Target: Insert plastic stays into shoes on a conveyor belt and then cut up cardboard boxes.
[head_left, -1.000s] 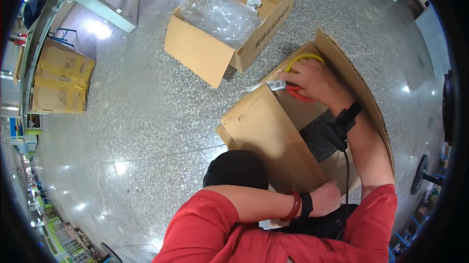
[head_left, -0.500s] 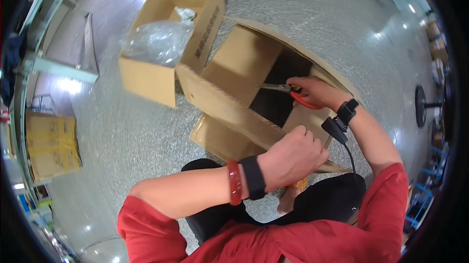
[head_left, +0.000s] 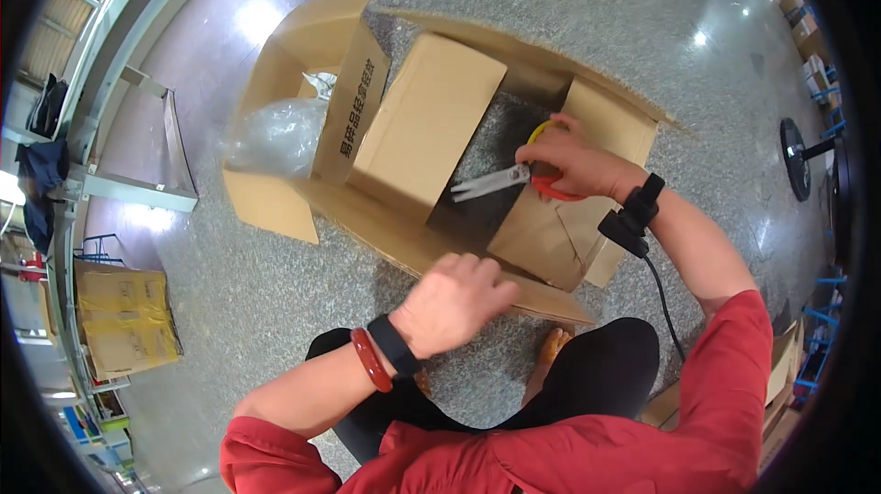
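Observation:
My right hand (head_left: 574,159) is closed round the red-and-yellow handles of a pair of scissors (head_left: 496,184). Their metal blades point left, slightly apart, above the inside of an open cardboard box (head_left: 431,113). Speckled grey floor shows through the gap between the box's inner flaps. At the near side of the box, my left hand (head_left: 457,303) is closed, its fingers bent over the edge of the long flap (head_left: 541,299). The fingertips themselves are hidden.
Beyond to the left stands a second open carton (head_left: 353,108) with clear plastic wrap (head_left: 280,136) in it. A taped carton (head_left: 128,319) sits by a metal frame (head_left: 138,186) at the left. A black stand fan (head_left: 797,159) is at the right. My knees flank the box's near side.
The near flap leans farther outward and the box appears more spread. My left hand has moved left along it. The scissors have turned, blades pointing more toward me.

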Tool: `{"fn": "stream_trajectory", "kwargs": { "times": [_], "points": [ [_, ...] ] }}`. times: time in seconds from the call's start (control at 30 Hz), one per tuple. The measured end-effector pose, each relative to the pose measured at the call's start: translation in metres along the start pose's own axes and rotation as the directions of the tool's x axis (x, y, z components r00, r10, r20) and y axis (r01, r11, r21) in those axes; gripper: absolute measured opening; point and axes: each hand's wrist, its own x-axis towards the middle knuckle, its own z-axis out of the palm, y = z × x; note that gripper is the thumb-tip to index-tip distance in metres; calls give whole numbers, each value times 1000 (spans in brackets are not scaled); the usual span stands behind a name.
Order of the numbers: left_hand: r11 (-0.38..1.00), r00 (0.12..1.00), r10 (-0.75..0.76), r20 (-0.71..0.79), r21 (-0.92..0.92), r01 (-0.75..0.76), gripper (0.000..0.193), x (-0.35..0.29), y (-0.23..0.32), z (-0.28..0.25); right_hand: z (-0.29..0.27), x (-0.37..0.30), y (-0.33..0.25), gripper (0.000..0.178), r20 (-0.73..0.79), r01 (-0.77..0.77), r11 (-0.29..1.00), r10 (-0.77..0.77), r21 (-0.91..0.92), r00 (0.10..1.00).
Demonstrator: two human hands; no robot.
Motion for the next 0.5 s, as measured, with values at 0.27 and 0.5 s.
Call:
{"fn": "stream_trajectory", "kwargs": {
  "times": [0.27,0.5],
  "points": [
    [985,996,-87,32,155,81,8,0,-23,0,-51,-45,-8,38,-280,-66,979,119,191,953],
    [983,996,-91,-19,160,93,9,7,-39,-17,-81,-84,-19,45,-376,-136,933,263,333,889]
  ]
}}
